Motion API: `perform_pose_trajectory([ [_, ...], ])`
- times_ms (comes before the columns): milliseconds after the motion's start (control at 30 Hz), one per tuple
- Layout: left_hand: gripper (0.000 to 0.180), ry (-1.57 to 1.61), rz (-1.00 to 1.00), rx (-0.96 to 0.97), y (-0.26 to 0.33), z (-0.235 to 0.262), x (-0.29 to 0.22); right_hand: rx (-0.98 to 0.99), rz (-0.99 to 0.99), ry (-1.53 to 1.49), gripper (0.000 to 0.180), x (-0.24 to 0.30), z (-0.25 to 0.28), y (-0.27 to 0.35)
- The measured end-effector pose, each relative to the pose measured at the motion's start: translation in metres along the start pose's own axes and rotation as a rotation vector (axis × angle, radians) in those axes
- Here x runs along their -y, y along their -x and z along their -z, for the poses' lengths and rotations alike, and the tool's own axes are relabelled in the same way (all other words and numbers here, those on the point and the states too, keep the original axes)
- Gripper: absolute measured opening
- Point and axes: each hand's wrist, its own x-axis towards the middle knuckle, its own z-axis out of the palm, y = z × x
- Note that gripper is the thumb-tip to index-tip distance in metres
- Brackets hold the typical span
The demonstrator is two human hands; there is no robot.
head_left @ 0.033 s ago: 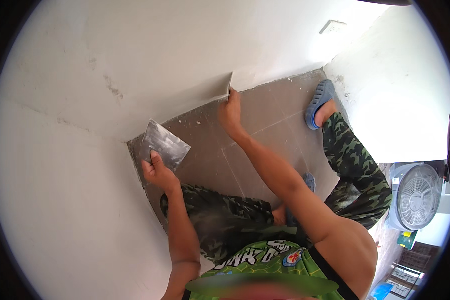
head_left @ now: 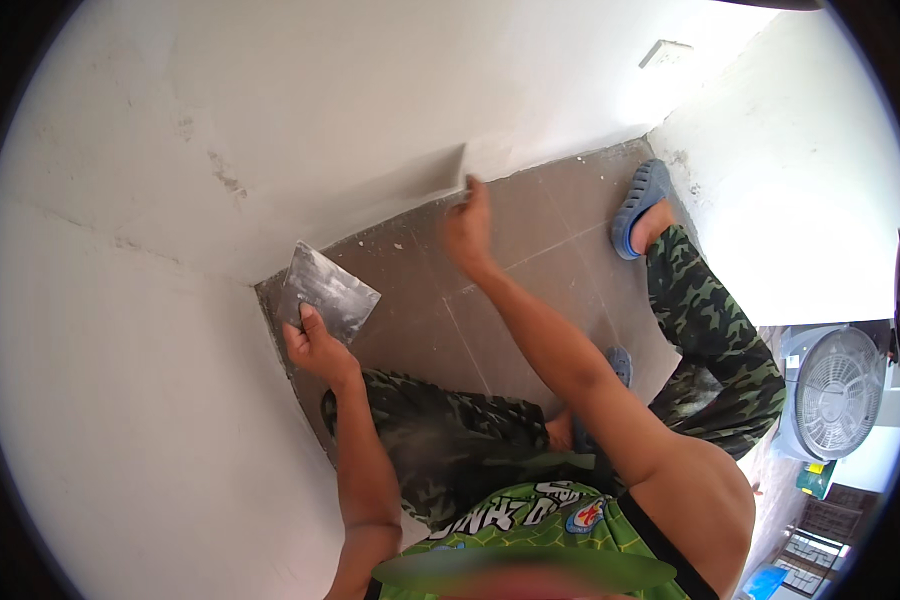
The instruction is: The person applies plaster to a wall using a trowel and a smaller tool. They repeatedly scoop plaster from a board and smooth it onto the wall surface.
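My left hand (head_left: 318, 347) grips a flat rectangular metal scraper blade (head_left: 338, 292) with the thumb on top. White smears of paste cover its grey face, which is tilted above the floor near the wall corner. My right hand (head_left: 467, 228), a little blurred, is closed on a thin putty knife (head_left: 462, 163). Its blade is seen nearly edge-on at the foot of the white wall (head_left: 320, 100) and casts a shadow to the left. Most of its handle is hidden by my fingers.
Brown floor tiles (head_left: 410, 300) carry small white crumbs along the wall's base. My foot in a grey-blue clog (head_left: 642, 200) stands by the right-hand wall (head_left: 800, 180). A wall socket (head_left: 665, 53) sits higher up. Beyond that wall are a round-grilled fan (head_left: 838, 393) and a blue object (head_left: 765, 582).
My right hand has shifted slightly to the right along the wall's base with the putty knife. My left hand and its scraper blade stay almost where they were.
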Motion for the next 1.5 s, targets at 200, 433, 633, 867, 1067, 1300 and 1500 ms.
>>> perform_pose_trajectory([
  [200, 0.023, -0.009, 0.136, -0.180, -0.001, 0.011, 0.008, -0.009, -0.086, -0.080, 0.066, -0.061, 0.033, -0.046],
  [433, 0.022, -0.004, 0.049, -0.153, -0.008, 0.001, 0.011, 0.077, -0.019, -0.227, 0.065, 0.010, -0.073, 0.066],
  [633, 0.025, -0.018, 0.065, -0.226, -0.005, -0.002, 0.002, 0.243, -0.387, -0.514, 0.055, 0.013, 0.005, 0.044],
  [867, 0.024, -0.022, 0.076, -0.199, -0.005, -0.004, -0.003, 0.218, -0.901, -0.898, 0.034, -0.038, 0.052, -0.087],
  [1067, 0.023, 0.002, 0.113, -0.218, -0.005, -0.008, -0.006, 0.046, -0.341, -0.384, 0.027, -0.057, 0.075, -0.085],
  [1300, 0.025, 0.028, 0.111, -0.206, -0.006, -0.004, 0.001, 0.062, -0.255, -0.063, 0.045, -0.066, 0.028, -0.059],
  [1500, 0.025, -0.028, 0.133, -0.214, -0.008, -0.001, 0.005, 0.198, -0.203, -0.356, 0.050, 0.006, -0.034, 0.035],
])
